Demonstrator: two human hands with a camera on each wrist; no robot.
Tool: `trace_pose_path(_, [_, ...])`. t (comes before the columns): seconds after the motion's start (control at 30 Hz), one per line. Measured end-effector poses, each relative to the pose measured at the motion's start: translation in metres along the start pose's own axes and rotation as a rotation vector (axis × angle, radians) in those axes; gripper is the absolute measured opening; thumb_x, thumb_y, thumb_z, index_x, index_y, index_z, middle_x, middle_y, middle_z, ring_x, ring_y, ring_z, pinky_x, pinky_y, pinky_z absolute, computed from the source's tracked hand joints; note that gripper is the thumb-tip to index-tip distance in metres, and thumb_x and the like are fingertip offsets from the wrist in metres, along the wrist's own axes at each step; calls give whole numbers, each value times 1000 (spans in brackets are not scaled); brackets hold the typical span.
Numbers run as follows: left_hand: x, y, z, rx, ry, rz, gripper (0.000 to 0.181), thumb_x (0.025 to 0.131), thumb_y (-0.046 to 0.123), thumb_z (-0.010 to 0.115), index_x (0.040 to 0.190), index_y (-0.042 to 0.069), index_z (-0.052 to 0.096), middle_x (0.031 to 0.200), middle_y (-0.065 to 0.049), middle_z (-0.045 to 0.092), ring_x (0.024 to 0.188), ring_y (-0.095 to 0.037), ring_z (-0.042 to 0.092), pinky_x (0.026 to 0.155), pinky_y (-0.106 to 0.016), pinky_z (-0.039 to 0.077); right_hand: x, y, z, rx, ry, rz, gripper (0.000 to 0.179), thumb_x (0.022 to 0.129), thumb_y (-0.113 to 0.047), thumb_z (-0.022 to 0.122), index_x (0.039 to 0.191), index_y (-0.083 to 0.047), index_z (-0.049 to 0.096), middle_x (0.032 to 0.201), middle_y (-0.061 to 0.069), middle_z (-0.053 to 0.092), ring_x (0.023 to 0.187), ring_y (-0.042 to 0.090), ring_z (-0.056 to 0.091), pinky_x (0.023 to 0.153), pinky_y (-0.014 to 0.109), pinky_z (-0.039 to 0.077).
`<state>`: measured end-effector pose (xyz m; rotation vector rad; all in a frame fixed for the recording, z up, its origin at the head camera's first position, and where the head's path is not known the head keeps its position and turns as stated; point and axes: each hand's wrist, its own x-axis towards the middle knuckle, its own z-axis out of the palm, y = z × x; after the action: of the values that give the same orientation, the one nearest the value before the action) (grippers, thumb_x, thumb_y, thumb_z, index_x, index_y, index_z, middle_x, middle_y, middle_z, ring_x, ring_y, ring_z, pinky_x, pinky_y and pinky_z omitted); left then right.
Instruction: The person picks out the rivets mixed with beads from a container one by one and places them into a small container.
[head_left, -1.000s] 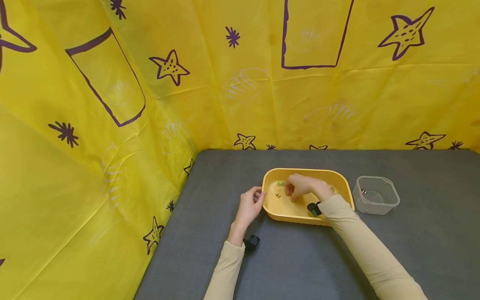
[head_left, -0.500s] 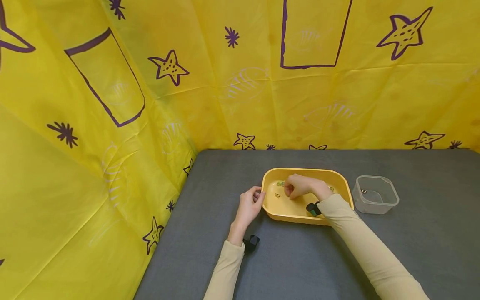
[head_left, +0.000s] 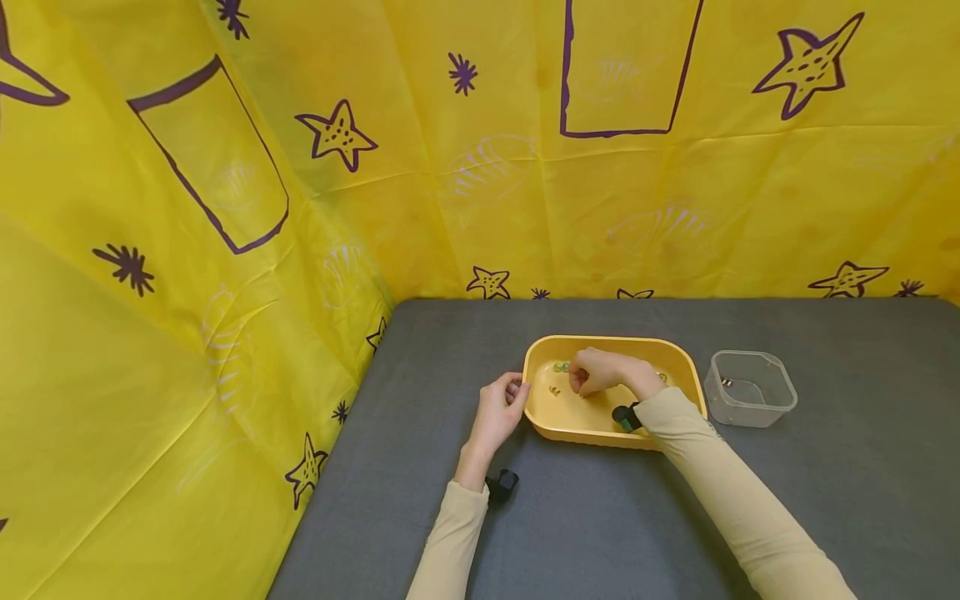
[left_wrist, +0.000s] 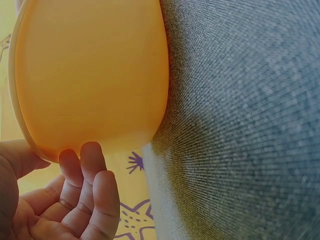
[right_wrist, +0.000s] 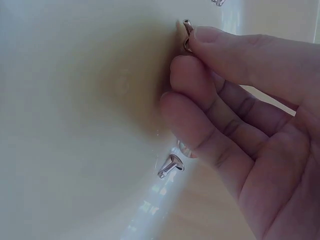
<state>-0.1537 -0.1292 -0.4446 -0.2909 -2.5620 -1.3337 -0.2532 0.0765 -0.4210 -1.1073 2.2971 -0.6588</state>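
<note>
My left hand [head_left: 501,414] grips the left end of a yellow plastic tub [head_left: 592,433], thumb at the rim and fingers against the outer wall. The tub's wall [left_wrist: 95,75] fills much of the left wrist view. Inside the tub, my right hand [head_left: 597,371] reaches down close over the floor. In the right wrist view its thumb and fingertip pinch a small shiny metal piece [right_wrist: 188,36] with a narrow tube-like stem; fingers partly hide it. A similar metal piece [right_wrist: 171,166] with a flared end lies near a clear round piece [right_wrist: 185,149].
Green glassy beads [head_left: 561,367] lie at the tub's back left, with small gold-coloured pieces [head_left: 554,390] in front. A clear plastic box [head_left: 752,400] to the right of the tub holds a small dark-and-light piece [head_left: 727,382]. Yellow patterned cloth [head_left: 420,217] hangs behind the grey table [head_left: 585,525].
The right hand's fingers have shifted slightly at the same place in the tub. The left hand, the tub and the clear box keep their positions.
</note>
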Motion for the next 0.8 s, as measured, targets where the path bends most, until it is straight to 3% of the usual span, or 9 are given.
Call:
trace_pose_path(0.2, [0,-1,0,3,-4,-2,21,91,10,57,101,-7,63,69,-6,57,56,-9,49,52,-20,42,0,1,-1,4,5,10,5,79,3,62,76,-1,62,66,-3,50,60,8,44,58,22,36])
trace_pose_path(0.47, [0,-1,0,1,-7,2,22,91,10,57,101,-8,63,69,-6,58,56,-9,48,51,-21,42,-5,-1,-7,-17,45,-68,6,78,5,60,76,1,64,67,1,54,59,7,43,57,22,36])
trace_pose_path(0.8, [0,-2,0,4,-5,-11,22,91,11,57,102,-8,63,69,-6,58,57,-9,48,51,-21,42,-13,-3,-15,-17,73,-56,7,80,5,58,77,2,63,67,-1,53,61,8,43,59,23,36])
